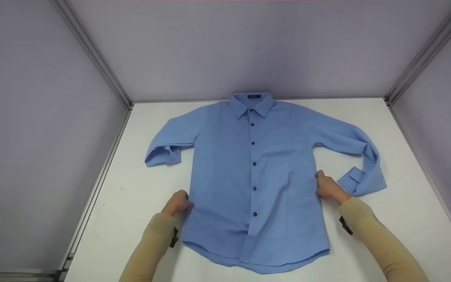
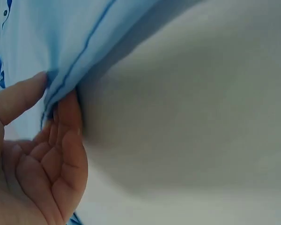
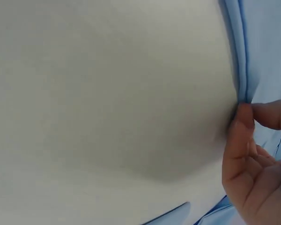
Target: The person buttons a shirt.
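Note:
A light blue button-up shirt (image 1: 225, 176) lies front side up, its collar at the far edge and its hem toward me. On the shirt's left side edge, low down, my left hand (image 1: 178, 202) pinches the fabric; the left wrist view shows the thumb (image 2: 23, 96) on top and the fingers underneath. Somewhat higher on the opposite edge, my right hand (image 1: 328, 187) pinches the side seam between thumb and forefinger, seen close in the right wrist view. Dark buttons run down the front. Slight creases cross the lower body.
The shirt rests on a white table (image 1: 131, 203) with grey panels on three sides. Its left sleeve (image 1: 170, 135) folds under short at the cuff. The right sleeve (image 1: 372, 164) bends down, and its cuff (image 1: 352, 178) lies beside my right hand.

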The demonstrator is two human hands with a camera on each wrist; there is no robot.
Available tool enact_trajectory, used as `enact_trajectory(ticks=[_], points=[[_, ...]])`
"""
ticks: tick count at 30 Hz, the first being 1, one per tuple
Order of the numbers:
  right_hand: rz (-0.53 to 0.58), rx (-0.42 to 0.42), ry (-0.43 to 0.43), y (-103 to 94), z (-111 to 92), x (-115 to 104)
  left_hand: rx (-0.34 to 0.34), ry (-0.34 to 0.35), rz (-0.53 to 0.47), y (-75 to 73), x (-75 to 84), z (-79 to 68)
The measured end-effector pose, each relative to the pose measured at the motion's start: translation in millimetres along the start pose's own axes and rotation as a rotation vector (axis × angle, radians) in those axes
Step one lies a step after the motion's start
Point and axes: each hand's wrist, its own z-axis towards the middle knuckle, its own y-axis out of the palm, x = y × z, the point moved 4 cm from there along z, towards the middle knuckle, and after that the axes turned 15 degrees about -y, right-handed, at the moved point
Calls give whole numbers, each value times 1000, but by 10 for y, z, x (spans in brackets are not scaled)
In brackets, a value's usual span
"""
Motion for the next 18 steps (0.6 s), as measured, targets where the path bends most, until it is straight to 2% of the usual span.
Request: enact_trajectory(ticks=[2,3,4,6,7,9,11,14,18], points=[[5,27,5,-10,-25,6,16,4,-11,27,-53,42],[9,43,11,-13,-45,13,33,12,-17,18,-48,9],[12,59,10,-15,-60,19,37,-29,-20,-47,30,-119],[15,83,14,-7,-100,24,53,-17,-29,-114,109,-312],[22,83,15,4,-125,16,25,-61,-29,-171,184,-462],[55,60,22,40,-177,-4,-26,-69,-36,-204,244,-653],[112,5,38,94,-241,-51,-108,-92,-24,-189,257,-796],[210,-68,73,173,-353,-144,-220,-125,0,-133,228,-948],[209,-105,74,238,-467,-238,-274,-134,21,-69,184,-1034]])
